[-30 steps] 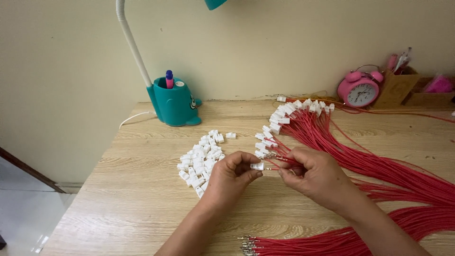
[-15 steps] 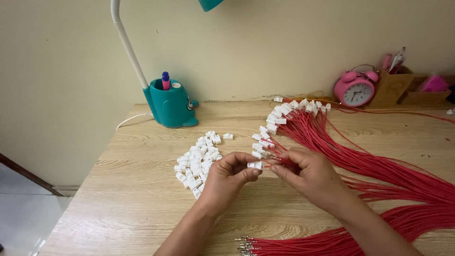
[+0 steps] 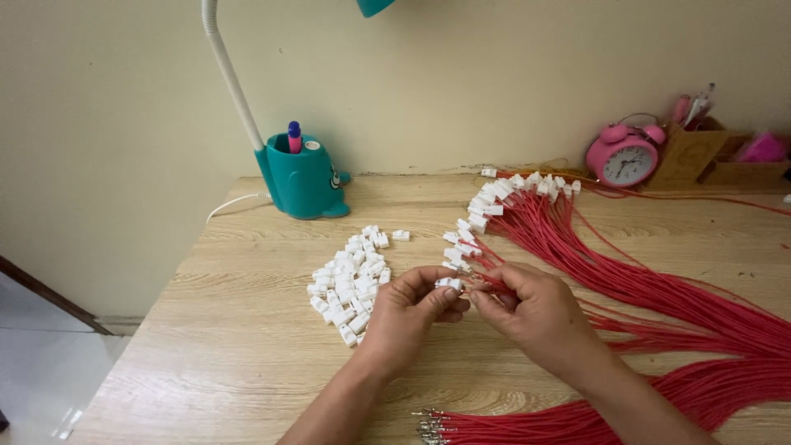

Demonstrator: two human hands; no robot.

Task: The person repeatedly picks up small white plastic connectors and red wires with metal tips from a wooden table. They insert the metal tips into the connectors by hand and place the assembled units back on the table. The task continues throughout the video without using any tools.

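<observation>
- Your desk carries a fan of red wires spreading right, many tipped with white plugs, and a second bundle with bare metal ends along the near edge.
- Both your forearms come up from the bottom edge and meet at mid-desk, much as half a second ago, when your hands sat slightly further left.
- Your right hand is closed, fingertips pinching one red wire.
- Your left hand is curled, thumb and forefinger pinching a white housing.
- That housing sits between your hands, touching the wire's end.
- The pile of loose housings lies just left of your left hand.
</observation>
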